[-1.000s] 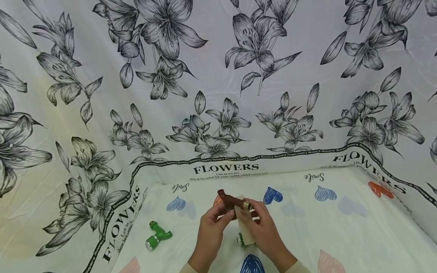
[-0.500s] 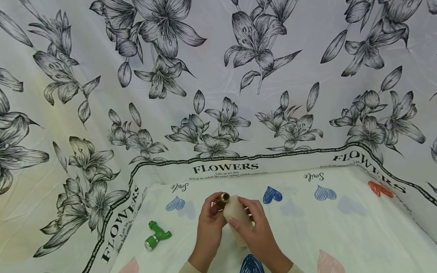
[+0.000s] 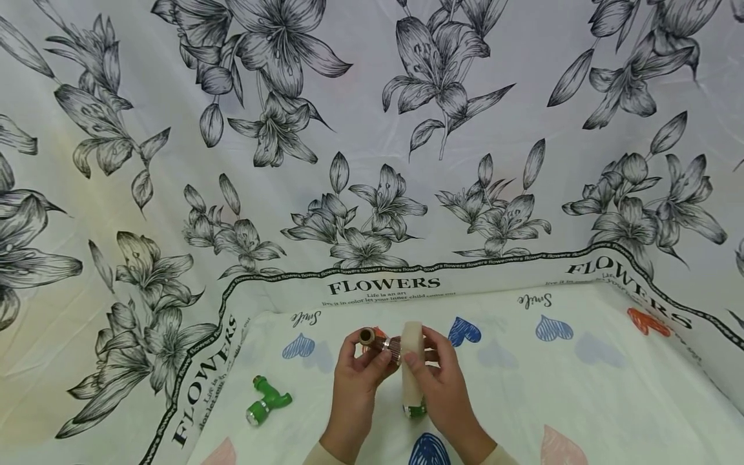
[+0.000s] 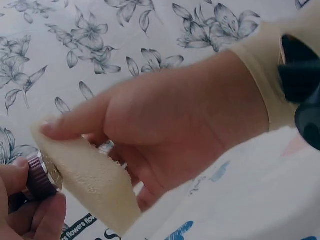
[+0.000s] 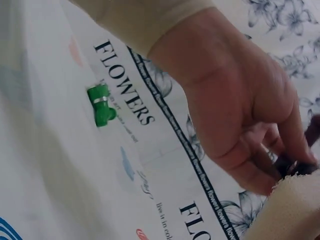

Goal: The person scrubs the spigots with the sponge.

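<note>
My left hand (image 3: 357,387) grips a brown tap (image 3: 379,341), its brass-rimmed opening turned up and left. The tap's ribbed knob end, with a silvery face, meets a cream cloth pad (image 3: 413,368) that my right hand (image 3: 444,387) pinches between thumb and fingers. The left wrist view shows the knob (image 4: 41,175) right against the flat side of the pad (image 4: 92,182), which has fuzzy edges. In the right wrist view, fingers cover most of the brown tap (image 5: 313,129), and a corner of the pad hides more of it.
A green tap (image 3: 267,400) with a silver band lies on the white cloth at the left. Another green thing (image 3: 414,411) with a silvery end shows just below the pad, mostly hidden. Hearts (image 3: 464,332) are printed on the cloth; a flower-patterned curtain (image 3: 372,194) rises behind.
The brown tap has been turned in my left hand, so its knob end now faces the pad and its opening points left. My right hand has tilted the pad upright.
</note>
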### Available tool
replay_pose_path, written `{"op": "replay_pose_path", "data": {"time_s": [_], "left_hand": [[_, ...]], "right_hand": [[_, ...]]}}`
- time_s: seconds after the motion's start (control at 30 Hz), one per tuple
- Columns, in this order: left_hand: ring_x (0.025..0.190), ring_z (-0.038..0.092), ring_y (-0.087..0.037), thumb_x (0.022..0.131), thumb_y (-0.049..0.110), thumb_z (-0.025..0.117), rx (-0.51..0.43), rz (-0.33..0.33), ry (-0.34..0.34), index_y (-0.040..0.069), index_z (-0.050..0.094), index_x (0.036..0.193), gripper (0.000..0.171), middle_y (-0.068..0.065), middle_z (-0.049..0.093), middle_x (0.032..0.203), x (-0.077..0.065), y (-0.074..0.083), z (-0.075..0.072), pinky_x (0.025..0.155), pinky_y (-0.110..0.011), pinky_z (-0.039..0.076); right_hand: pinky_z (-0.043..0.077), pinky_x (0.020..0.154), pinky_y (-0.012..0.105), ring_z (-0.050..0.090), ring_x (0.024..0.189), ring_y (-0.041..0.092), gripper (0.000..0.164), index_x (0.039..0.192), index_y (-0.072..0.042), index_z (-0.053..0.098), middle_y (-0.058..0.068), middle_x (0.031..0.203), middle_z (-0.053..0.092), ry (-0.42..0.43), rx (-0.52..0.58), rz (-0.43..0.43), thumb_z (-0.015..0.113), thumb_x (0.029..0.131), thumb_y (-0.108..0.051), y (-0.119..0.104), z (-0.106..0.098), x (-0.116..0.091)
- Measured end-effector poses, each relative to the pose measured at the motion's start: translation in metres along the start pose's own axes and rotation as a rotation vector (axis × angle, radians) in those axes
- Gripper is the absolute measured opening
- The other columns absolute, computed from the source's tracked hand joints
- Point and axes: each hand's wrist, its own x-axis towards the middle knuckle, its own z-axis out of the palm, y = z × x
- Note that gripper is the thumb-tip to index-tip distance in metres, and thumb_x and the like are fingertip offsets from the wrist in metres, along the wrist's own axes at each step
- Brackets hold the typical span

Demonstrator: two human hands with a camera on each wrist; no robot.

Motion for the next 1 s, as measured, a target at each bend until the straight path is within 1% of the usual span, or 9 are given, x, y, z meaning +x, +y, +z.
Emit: {"op": "replay_pose_path", "data": {"time_s": [0.1, 0.2, 0.27, 0.4, 0.47, 0.53, 0.7, 0.83, 1.0], "left_hand": [[0.119, 0.073, -0.034, 0.100, -0.003, 0.077, -0.060, -0.019, -0.037, 0.005, 0.054, 0.141, 0.048, -0.026, 0.069, 0.130, -0.002, 0.003, 0.002, 0.098, -0.046, 0.061], [0.119, 0.072, -0.033, 0.100, -0.005, 0.075, -0.085, -0.017, -0.046, 0.006, 0.054, 0.140, 0.046, -0.024, 0.067, 0.130, -0.004, 0.005, 0.004, 0.098, -0.046, 0.061], [0.120, 0.072, -0.033, 0.099, -0.007, 0.075, -0.096, 0.002, -0.030, 0.006, 0.055, 0.138, 0.045, -0.022, 0.065, 0.128, -0.003, 0.004, 0.006, 0.099, -0.047, 0.061], [0.115, 0.073, -0.032, 0.096, -0.011, 0.077, -0.090, 0.046, 0.048, 0.003, 0.053, 0.135, 0.048, -0.019, 0.065, 0.121, -0.002, 0.001, 0.009, 0.097, -0.049, 0.062], [0.110, 0.074, -0.030, 0.094, -0.011, 0.079, -0.076, 0.063, 0.092, 0.002, 0.053, 0.134, 0.049, -0.019, 0.066, 0.118, 0.000, -0.001, 0.008, 0.095, -0.048, 0.063], [0.106, 0.074, -0.029, 0.094, -0.010, 0.080, -0.054, 0.075, 0.123, 0.001, 0.053, 0.134, 0.050, -0.019, 0.068, 0.117, 0.001, -0.003, 0.007, 0.093, -0.047, 0.064], [0.110, 0.074, -0.028, 0.096, -0.007, 0.080, 0.003, 0.082, 0.144, 0.001, 0.052, 0.135, 0.049, -0.021, 0.072, 0.127, 0.001, -0.005, 0.004, 0.090, -0.043, 0.064], [0.110, 0.075, -0.028, 0.096, -0.007, 0.079, 0.019, 0.068, 0.139, -0.002, 0.049, 0.137, 0.051, -0.021, 0.072, 0.129, 0.001, -0.004, 0.002, 0.089, -0.042, 0.065], [0.107, 0.075, -0.029, 0.095, -0.007, 0.081, -0.039, 0.051, 0.096, -0.001, 0.050, 0.138, 0.054, -0.021, 0.071, 0.122, -0.001, -0.004, 0.002, 0.090, -0.046, 0.065]], "right_hand": [[0.059, 0.089, 0.035, 0.059, 0.115, 0.029, 0.056, 0.159, -0.011, 0.047, 0.012, 0.140, 0.055, -0.016, 0.043, 0.064, 0.064, 0.112, -0.038, 0.003, -0.004, 0.004], [0.059, 0.089, 0.038, 0.060, 0.114, 0.030, 0.056, 0.158, -0.011, 0.049, 0.013, 0.140, 0.055, -0.027, 0.071, 0.122, 0.060, 0.113, -0.043, 0.003, -0.006, 0.005], [0.057, 0.092, 0.039, 0.061, 0.117, 0.030, 0.059, 0.158, -0.012, 0.048, 0.013, 0.141, 0.054, -0.040, 0.091, 0.157, 0.059, 0.113, -0.048, 0.001, -0.005, 0.004], [0.056, 0.094, 0.040, 0.060, 0.120, 0.030, 0.061, 0.158, -0.015, 0.046, 0.012, 0.143, 0.051, -0.063, 0.112, 0.189, 0.060, 0.111, -0.052, -0.002, -0.001, -0.001], [0.056, 0.093, 0.038, 0.059, 0.119, 0.030, 0.060, 0.158, -0.015, 0.045, 0.012, 0.141, 0.051, -0.062, 0.105, 0.162, 0.062, 0.111, -0.048, -0.004, 0.002, -0.003], [0.057, 0.093, 0.036, 0.057, 0.118, 0.031, 0.057, 0.158, -0.015, 0.045, 0.012, 0.140, 0.051, -0.062, 0.104, 0.106, 0.066, 0.111, -0.040, -0.007, 0.004, -0.006], [0.057, 0.095, 0.036, 0.056, 0.114, 0.034, 0.056, 0.156, -0.019, 0.047, 0.010, 0.137, 0.052, -0.061, 0.102, -0.036, 0.074, 0.107, -0.023, -0.010, 0.009, -0.011], [0.056, 0.093, 0.036, 0.057, 0.111, 0.033, 0.056, 0.156, -0.020, 0.049, 0.009, 0.135, 0.053, -0.048, 0.091, -0.054, 0.075, 0.106, -0.020, -0.010, 0.010, -0.011], [0.056, 0.095, 0.034, 0.057, 0.114, 0.032, 0.057, 0.157, -0.015, 0.046, 0.010, 0.135, 0.053, -0.043, 0.065, -0.053, 0.074, 0.108, -0.024, -0.009, 0.006, -0.007]]}}
